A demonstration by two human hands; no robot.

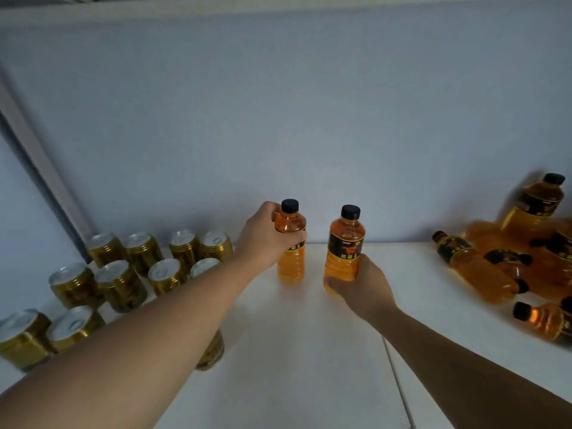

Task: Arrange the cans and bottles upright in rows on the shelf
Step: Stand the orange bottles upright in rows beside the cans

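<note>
Two orange drink bottles with black caps and black labels stand upright near the back of the white shelf [309,351]. My left hand [267,235] grips the left bottle [290,261] round its shoulder. My right hand [360,289] grips the right bottle [345,243] round its lower body. Several gold cans [120,284] with silver tops stand upright in rows at the left. A heap of orange bottles [483,267] lies on its side at the right.
The pale back wall [309,134] rises just behind the two bottles. A grey shelf post [40,168] slants up at the left. One can [213,351] shows partly under my left forearm. A seam [399,391] runs through the shelf board at the front right.
</note>
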